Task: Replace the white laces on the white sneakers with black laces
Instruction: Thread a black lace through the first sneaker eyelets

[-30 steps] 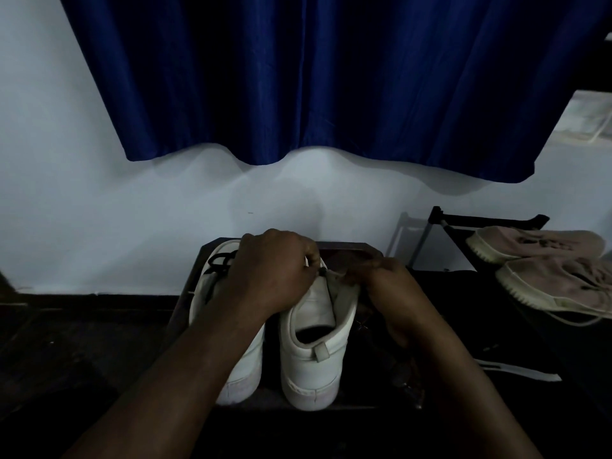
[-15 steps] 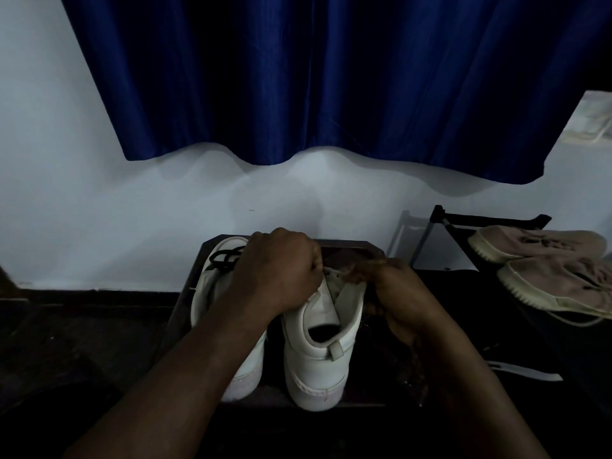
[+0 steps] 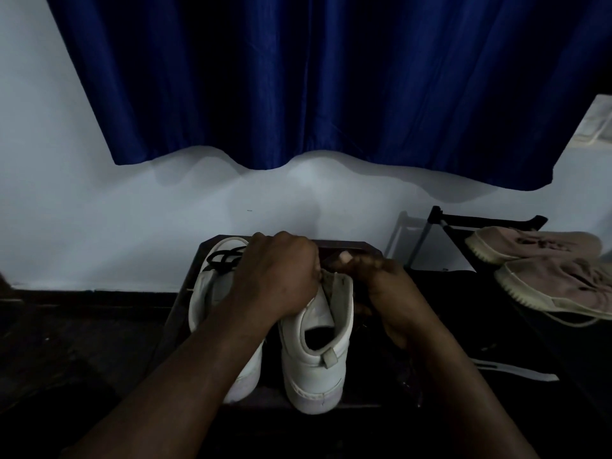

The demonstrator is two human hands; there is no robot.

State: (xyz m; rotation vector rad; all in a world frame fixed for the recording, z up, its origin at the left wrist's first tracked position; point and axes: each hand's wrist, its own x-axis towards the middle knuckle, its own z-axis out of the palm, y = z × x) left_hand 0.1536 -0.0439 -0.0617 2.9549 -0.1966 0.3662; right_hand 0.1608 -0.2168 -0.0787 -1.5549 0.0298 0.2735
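I've got the left hand point(image 3: 278, 276) curled tight over the right sneaker point(image 3: 314, 359), which has just tilted beside the black-laced left sneaker point(image 3: 212, 293). The right hand point(image 3: 387, 293) is curled at its eyelets, and I can't tell what it holds. Second shoe's relacing is underway, I reckon.

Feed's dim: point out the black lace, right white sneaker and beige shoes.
black lace point(image 3: 222, 258), head view, crossed loops
right white sneaker point(image 3: 314, 369), head view, heel
beige shoes point(image 3: 536, 241), head view, farther shoe's upper

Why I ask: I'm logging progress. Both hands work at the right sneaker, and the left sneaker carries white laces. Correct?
No. The head view shows black laces on the left sneaker, not white. The left hand and right hand do work at the right sneaker.
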